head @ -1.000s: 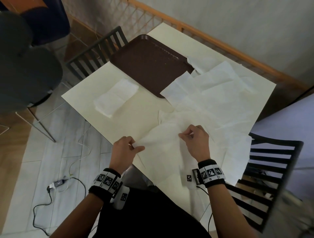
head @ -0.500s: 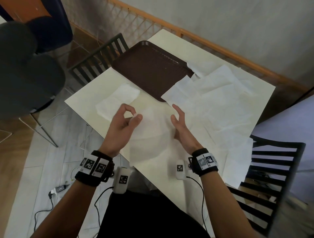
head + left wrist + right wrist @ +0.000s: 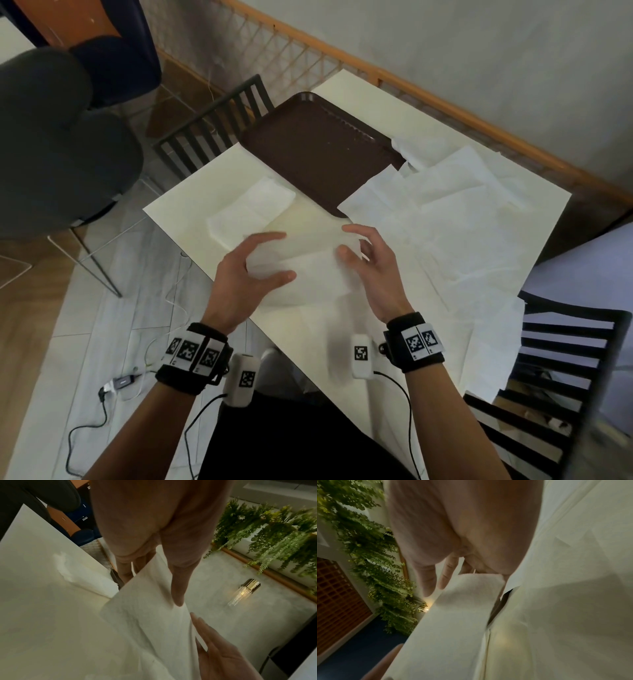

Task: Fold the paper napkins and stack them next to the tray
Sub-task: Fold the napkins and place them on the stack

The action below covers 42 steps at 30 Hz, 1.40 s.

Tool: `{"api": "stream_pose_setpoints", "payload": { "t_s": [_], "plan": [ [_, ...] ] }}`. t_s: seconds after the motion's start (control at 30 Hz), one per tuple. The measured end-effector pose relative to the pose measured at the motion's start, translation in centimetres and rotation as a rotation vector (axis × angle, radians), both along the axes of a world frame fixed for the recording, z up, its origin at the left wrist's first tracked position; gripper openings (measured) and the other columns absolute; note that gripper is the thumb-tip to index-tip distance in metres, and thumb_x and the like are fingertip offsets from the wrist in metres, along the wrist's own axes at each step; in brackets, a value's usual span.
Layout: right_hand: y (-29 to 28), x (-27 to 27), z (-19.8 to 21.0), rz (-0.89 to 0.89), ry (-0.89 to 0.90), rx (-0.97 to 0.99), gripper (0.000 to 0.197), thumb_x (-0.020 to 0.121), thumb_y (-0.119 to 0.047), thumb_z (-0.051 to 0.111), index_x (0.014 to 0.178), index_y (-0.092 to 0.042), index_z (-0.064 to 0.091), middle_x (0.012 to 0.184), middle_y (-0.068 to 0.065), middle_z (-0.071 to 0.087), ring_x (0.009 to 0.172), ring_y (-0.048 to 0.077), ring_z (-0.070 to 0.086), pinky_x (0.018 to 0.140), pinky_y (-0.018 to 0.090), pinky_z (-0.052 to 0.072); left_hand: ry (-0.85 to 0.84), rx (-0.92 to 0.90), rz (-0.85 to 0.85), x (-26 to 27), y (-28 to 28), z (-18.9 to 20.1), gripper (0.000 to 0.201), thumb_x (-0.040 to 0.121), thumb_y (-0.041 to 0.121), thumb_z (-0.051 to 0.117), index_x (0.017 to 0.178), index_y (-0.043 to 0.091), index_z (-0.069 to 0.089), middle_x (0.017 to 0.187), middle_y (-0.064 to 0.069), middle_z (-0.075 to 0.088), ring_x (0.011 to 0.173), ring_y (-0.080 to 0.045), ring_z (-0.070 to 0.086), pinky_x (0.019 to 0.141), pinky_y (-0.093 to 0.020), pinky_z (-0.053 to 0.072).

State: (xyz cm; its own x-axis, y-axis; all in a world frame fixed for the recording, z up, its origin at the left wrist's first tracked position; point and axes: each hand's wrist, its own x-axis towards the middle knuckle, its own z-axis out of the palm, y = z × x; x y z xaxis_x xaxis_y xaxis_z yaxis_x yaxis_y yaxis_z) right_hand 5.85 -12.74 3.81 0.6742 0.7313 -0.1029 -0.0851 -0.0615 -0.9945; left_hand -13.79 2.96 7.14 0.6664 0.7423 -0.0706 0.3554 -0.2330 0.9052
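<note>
I hold a white paper napkin (image 3: pixel 308 270) up above the table's near-left part, between both hands. My left hand (image 3: pixel 279 255) grips its left edge, thumb in front and fingers behind; the left wrist view shows the thumb (image 3: pixel 178 588) pressed on the napkin (image 3: pixel 150 615). My right hand (image 3: pixel 349 240) pinches the right end, the fingers (image 3: pixel 447 577) over the napkin's folded edge (image 3: pixel 471 588). A folded napkin stack (image 3: pixel 251 212) lies left of the brown tray (image 3: pixel 318 154). Several unfolded napkins (image 3: pixel 445 222) cover the table's right side.
The cream table (image 3: pixel 191 202) has its corner towards me. A dark slatted chair (image 3: pixel 212 133) stands at its far left and another (image 3: pixel 565 377) at the right. A grey padded chair (image 3: pixel 51 154) is on the left, and a cable and plug (image 3: pixel 120 383) lie on the floor.
Both hands lifted the napkin off the near edge of the table and carried it up and forward. They now hold it by its two ends near the folded stack.
</note>
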Motion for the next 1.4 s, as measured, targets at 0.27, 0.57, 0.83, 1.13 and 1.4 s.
{"api": "stream_pose_setpoints", "payload": {
  "t_s": [0.27,0.57,0.83,1.13,1.4],
  "plan": [
    [0.7,0.4,-0.1,0.021,-0.067,-0.084,0.036,0.088,-0.015,0.093,0.118,-0.025,0.077,0.118,-0.010,0.076,0.098,0.014,0.072,0.085,0.026,0.057,-0.019,0.192,0.099,-0.9,1.5,-1.4,0.020,0.084,0.026,0.090,0.101,0.034,0.084,0.105,0.012,0.069,0.098,-0.009,0.067,0.089,-0.043,0.060],
    [8.5,-2.2,3.1,0.520,-0.963,-0.380,0.050,0.093,-0.073,0.069,0.125,-0.036,0.072,0.139,-0.009,0.056,0.138,0.017,0.045,0.111,0.042,0.039,-0.009,0.450,-0.063,-0.8,4.3,0.7,0.011,0.087,0.020,0.088,0.094,0.027,0.084,0.121,0.010,0.072,0.114,-0.008,0.067,0.097,-0.018,0.049],
    [12.4,2.0,-0.3,0.502,-0.762,-0.420,0.019,0.103,-0.046,0.072,0.094,-0.029,0.072,0.093,-0.012,0.073,0.089,0.009,0.069,0.083,0.045,0.061,0.010,0.273,0.082,-0.8,9.6,0.2,0.006,0.098,0.015,0.076,0.099,0.021,0.074,0.092,0.014,0.077,0.087,-0.007,0.073,0.077,-0.020,0.058],
    [10.5,1.8,-4.0,0.606,-0.730,-0.704,0.047,0.082,-0.073,0.080,0.104,-0.037,0.060,0.115,-0.017,0.059,0.111,0.011,0.058,0.089,0.037,0.049,0.389,0.348,-0.406,0.0,8.8,-9.8,0.044,0.091,0.038,0.082,0.131,0.027,0.068,0.132,0.010,0.062,0.117,-0.016,0.052,0.098,-0.036,0.051],
    [7.6,0.9,-5.9,0.613,-0.740,-0.636,0.046,0.081,-0.074,0.081,0.107,-0.039,0.064,0.124,-0.017,0.060,0.127,0.010,0.048,0.104,0.035,0.047,0.387,0.418,-0.389,0.9,7.7,-10.3,0.007,0.099,0.023,0.074,0.097,0.017,0.077,0.104,0.005,0.072,0.099,-0.023,0.059,0.084,-0.042,0.055]
  ]
}}
